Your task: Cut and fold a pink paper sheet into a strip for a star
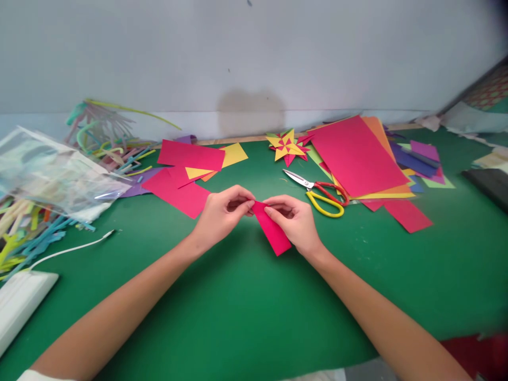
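A narrow strip of red paper [273, 233] is held slanting above the green table, its lower end nearest me. My left hand [225, 212] pinches the strip's upper left corner between thumb and fingers. Along the strip's upper right edge, my right hand [294, 219] grips it with the thumb on top and the fingers curled behind. Just beyond my right hand lie scissors [317, 190] with one red and one yellow handle. Farther back is a folded paper star [288, 146] in yellow and red.
Red paper sheets [359, 159] are stacked with orange and yellow ones at right. Left of centre lie loose red pieces [178, 190]. A clear plastic bag [63, 174], colourful strips [39, 227] and a white power strip [24, 301] with a cable occupy the left side. A dark object [490, 188] sits far right.
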{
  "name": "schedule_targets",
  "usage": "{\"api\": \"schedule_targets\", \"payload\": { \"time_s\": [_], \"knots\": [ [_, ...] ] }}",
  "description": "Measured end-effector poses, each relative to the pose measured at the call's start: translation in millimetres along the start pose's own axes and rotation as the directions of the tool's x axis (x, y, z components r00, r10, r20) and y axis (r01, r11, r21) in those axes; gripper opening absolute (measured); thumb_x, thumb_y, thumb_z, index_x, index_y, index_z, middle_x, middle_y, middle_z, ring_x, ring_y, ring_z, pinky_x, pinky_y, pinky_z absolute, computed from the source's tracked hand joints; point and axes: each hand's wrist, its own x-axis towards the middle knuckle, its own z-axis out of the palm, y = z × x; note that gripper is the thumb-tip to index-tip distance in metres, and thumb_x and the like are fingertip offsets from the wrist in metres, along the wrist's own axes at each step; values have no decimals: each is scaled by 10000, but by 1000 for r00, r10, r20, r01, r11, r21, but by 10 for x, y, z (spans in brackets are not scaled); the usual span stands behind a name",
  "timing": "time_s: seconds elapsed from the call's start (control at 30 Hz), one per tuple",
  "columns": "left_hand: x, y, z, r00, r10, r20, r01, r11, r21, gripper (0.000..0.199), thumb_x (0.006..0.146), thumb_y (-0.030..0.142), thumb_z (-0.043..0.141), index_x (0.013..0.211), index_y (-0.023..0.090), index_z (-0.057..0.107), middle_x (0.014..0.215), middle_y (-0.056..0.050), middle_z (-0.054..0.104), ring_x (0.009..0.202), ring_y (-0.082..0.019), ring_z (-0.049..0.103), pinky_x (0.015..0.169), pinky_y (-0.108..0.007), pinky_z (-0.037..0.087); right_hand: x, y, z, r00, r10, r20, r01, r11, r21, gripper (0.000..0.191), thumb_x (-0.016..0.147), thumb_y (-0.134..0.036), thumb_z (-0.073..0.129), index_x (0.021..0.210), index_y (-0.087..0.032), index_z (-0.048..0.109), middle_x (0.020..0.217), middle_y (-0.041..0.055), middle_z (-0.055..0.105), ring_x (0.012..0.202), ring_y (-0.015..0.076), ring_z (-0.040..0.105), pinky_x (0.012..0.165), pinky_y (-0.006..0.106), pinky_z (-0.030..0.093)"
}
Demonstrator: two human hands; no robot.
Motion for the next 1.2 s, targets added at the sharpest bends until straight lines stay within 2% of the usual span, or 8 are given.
{"api": "schedule_targets", "payload": {
  "time_s": [0.17,0.3,0.43,0.7,1.2],
  "knots": [
    [-6,2,9,1000,3,-16,-3,1000,14,103,959,304,726,969,201,729,855,-23,780,777,-188,782,766,-308,657,-2,-17,11,1000,7,0,-7,1000,18,175,879,-371,814,995,-241,791,973,45,823,895,229,787,825,355,638],
    [-18,-7,11,999,40,-28,-38,997,65,65,968,266,720,971,204,737,848,-3,783,767,-159,778,745,-260,637,-2,8,2,998,69,11,-70,997,36,228,875,-381,816,1055,-243,792,906,41,827,857,232,787,757,336,623],
    [-27,2,12,993,108,-47,-98,981,168,39,970,201,701,974,209,739,842,17,788,759,-137,775,738,-233,618,7,40,-8,993,115,11,-115,990,86,195,841,-396,849,933,-232,798,915,46,828,876,239,788,766,330,616],
    [-39,19,14,988,140,-66,-124,969,213,39,970,213,707,976,206,745,845,18,792,763,-138,775,743,-239,617,23,16,-2,978,207,10,-206,962,178,223,757,-384,907,891,-238,802,859,31,818,805,217,764,722,312,589],
    [5,-57,-7,997,19,-79,-13,997,75,72,946,266,731,959,195,727,835,-4,772,768,-161,768,741,-266,633,33,-10,-7,963,270,-6,-265,950,164,236,699,-387,932,807,-214,813,767,44,806,721,207,736,679,314,560]
  ]
}}
